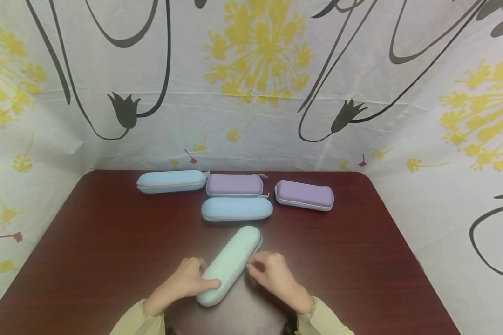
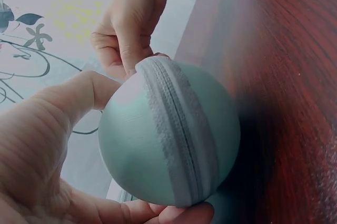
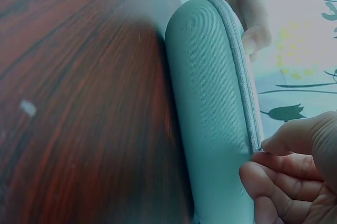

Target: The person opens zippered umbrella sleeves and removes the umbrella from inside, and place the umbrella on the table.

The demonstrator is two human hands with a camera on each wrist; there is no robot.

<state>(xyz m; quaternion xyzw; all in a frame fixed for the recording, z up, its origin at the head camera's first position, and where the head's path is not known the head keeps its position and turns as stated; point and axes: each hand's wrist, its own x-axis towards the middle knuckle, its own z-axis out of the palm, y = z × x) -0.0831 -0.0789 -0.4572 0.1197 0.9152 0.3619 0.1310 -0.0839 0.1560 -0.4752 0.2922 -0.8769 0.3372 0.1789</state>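
A mint-green zippered case (image 1: pixel 231 263) lies at a slant on the table, its far end toward the right. My left hand (image 1: pixel 189 278) grips the near end, thumb over the lid and fingers round the far-left side; in the left wrist view the zipper band (image 2: pixel 176 129) runs round this rounded end. At the case's right side, my right hand (image 1: pixel 275 274) pinches at the zipper with thumb and forefinger. The right wrist view shows those fingertips (image 3: pixel 267 146) right on the zipper track (image 3: pixel 243 82), with the zipper pull mostly hidden between them. Near the far end a dark line shows along the seam.
Beyond the case lie a light blue case (image 1: pixel 236 209), a purple case (image 1: pixel 234 185) close behind it, another blue case (image 1: pixel 172 181) at the back left and a second purple case (image 1: pixel 304 195) to the right. A patterned cloth (image 1: pixel 251 130) hangs behind the dark table (image 1: pixel 109 242).
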